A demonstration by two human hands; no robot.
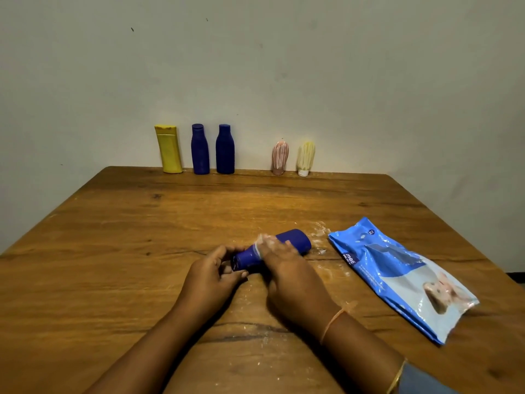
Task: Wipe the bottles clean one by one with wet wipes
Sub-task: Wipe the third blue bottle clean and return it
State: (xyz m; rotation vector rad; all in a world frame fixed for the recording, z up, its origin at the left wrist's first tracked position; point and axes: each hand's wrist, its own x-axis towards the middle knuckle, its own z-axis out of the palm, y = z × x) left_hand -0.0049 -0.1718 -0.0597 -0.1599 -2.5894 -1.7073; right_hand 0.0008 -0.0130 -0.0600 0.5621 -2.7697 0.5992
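Left hand (211, 270) grips blue bottle (292, 240); right hand (287, 268) presses wipe (262, 240) — pack (397, 277) reads "mee"

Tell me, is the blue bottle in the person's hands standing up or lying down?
Lying down. The blue bottle rests on its side on the table, left hand at its cap end, right hand over its body.

The blue wet-wipes pack (397, 277) reads "mee" in white; its smaller print is illegible.

Brown, grain-streaked wooden table (119, 240) fills six o'clock; plain, dimly lit grey-white plastered wall (284, 66) rises at twelve.
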